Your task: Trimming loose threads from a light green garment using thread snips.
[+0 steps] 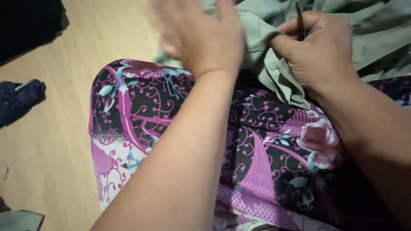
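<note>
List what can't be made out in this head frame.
- Left hand: motion-blurred; its fingers and grip on the pale green fabric garment unreadable.
- Thin dark metal tool in the right hand: the fist hides its lower part, so its kind is unclear.
- Garment: cut off by the top and right edges.

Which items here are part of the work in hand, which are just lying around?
In use:
- grey-green garment, with a button, on the lap
- thin dark tool, gripped in the right hand
- left hand on the garment, blurred

Lying about:
- dark blue item on the wooden floor
- black cloth, top left corner
</note>
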